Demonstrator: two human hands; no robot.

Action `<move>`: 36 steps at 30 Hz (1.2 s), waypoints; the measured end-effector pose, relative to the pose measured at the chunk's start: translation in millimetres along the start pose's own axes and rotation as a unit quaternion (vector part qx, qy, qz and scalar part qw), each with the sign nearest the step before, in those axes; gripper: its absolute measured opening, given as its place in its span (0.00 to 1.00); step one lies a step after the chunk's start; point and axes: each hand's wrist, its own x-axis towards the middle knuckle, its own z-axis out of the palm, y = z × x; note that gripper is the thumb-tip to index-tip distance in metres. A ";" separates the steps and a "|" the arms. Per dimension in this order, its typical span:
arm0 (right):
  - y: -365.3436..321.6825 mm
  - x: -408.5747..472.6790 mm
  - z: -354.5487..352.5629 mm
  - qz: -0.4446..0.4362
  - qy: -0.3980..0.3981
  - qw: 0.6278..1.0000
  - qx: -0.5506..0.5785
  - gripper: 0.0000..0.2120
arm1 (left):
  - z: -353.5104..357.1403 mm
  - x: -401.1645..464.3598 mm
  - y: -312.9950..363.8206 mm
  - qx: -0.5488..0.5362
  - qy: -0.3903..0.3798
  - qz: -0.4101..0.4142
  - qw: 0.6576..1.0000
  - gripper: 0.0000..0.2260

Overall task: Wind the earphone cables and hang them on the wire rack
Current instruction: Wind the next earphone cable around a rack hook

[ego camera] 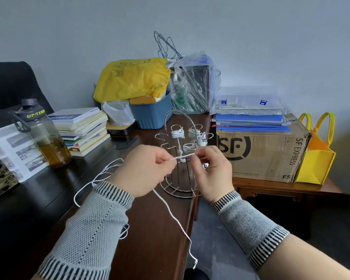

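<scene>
Earphone cable [183,158] stretching taut before wire rack [182,158]; cardboard box [263,152] sitting beside, bottle [42,134] standing farther left. Left hand [143,170], right hand [212,170] each pinching cable.

We hold both forearms out ahead of us, angled inward so the hands meet at chest height. Our left hand [141,170] shows its back to the camera, thumb and forefinger pinched together at the fingertips. Our right hand [212,170] mirrors it, fingers curled and pinching too (the fingertips nearly touch those of the left). Grey knitted sleeves with striped cuffs cover both wrists.
</scene>
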 end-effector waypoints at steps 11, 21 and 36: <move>-13.1 17.3 -1.0 0.280 0.003 0.943 0.177 0.09 | 34.1 39.2 20.8 0.001 0.153 -0.029 0.988 0.11; -23.0 51.6 -16.7 0.382 -0.085 0.905 0.165 0.11 | 37.7 47.9 10.7 0.142 0.100 -0.046 0.984 0.17; -29.9 71.4 -22.2 0.450 -0.152 0.868 0.145 0.08 | 42.0 45.6 8.6 0.063 0.114 -0.082 0.988 0.16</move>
